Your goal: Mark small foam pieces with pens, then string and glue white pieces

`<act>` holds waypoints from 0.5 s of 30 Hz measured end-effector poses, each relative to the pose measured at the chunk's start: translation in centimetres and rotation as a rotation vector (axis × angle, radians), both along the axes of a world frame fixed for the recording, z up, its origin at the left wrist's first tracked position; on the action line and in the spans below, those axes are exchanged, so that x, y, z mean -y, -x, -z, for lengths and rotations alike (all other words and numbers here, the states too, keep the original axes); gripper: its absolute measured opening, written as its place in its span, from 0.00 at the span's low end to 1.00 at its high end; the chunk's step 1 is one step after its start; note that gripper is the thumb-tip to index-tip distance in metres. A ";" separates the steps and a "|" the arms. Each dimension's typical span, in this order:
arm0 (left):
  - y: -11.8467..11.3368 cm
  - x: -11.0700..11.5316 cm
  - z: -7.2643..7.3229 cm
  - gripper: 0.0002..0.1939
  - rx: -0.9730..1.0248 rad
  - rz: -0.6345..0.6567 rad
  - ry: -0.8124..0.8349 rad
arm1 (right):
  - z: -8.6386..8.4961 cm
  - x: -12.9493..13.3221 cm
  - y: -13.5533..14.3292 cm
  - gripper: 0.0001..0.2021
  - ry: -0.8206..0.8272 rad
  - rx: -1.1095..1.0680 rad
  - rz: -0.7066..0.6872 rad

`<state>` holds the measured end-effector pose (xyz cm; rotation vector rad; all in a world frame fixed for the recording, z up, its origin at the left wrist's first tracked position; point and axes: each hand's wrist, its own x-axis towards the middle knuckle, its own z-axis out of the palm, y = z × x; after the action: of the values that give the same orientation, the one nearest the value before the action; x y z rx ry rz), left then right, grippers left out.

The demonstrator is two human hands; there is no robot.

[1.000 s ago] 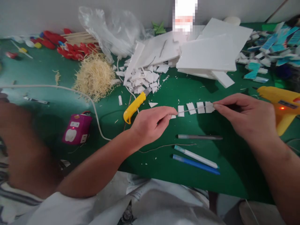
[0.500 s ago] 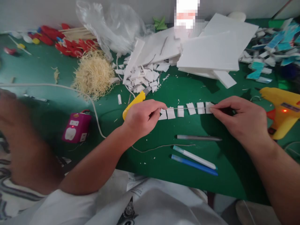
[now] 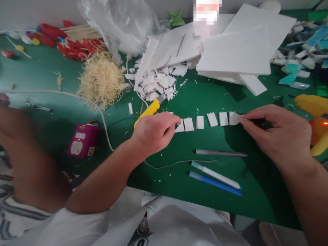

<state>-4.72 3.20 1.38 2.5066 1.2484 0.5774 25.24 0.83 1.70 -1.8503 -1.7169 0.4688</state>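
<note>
A row of small white foam pieces [image 3: 200, 122] lies on the green table between my hands. My left hand [image 3: 156, 131] is closed in a pinch at the row's left end, partly covering a piece there. At the right end, my right hand [image 3: 276, 130] pinches with thumb and forefinger beside the last piece. The thin string seen between them a moment before is too faint to make out over the pieces now. A loose length of thin string [image 3: 179, 162] trails from under my left forearm. Behind my left hand lies a yellow utility knife [image 3: 150, 111], its blade pointing away.
Three pens, grey [image 3: 221, 153], white [image 3: 216, 175] and blue [image 3: 215, 183], lie nearest me. A yellow glue gun [image 3: 314, 106] is at right, foam sheets [image 3: 235, 51] and scraps [image 3: 159, 83] behind. Leftward are a purple power adapter [image 3: 83, 140], a white cable [image 3: 106, 126] and another person's arm [image 3: 28, 164].
The string stretched across the white pieces no longer shows between my hands. My right hand sits slightly farther right in view, and the view has shifted a little. Both pinches look the same.
</note>
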 end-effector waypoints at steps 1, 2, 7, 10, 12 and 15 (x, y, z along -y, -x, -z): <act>0.1 -0.1 0.1 0.16 -0.020 0.000 -0.004 | 0.1 0.0 -0.1 0.08 0.001 0.015 -0.003; 0.1 -0.1 0.1 0.16 -0.025 -0.003 -0.006 | 0.2 0.0 -0.2 0.08 -0.007 0.030 -0.013; -0.4 0.8 -0.4 0.14 0.231 -0.041 0.093 | 1.0 0.4 -0.3 0.07 -0.179 0.079 -0.088; -0.8 1.7 -1.1 0.14 0.583 -0.009 0.252 | 0.9 1.1 0.0 0.07 -0.229 -0.053 -0.180; -1.0 2.3 -1.6 0.15 0.725 0.039 0.394 | 0.3 1.5 0.5 0.13 -0.160 -0.278 -0.269; -1.4 3.1 -2.2 0.16 0.793 0.123 0.641 | -0.9 2.0 1.4 0.23 0.107 -0.588 -0.427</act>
<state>-3.29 0.07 3.54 1.5585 0.7847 0.8533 23.88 -1.22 2.62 -1.2174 -1.6694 1.1637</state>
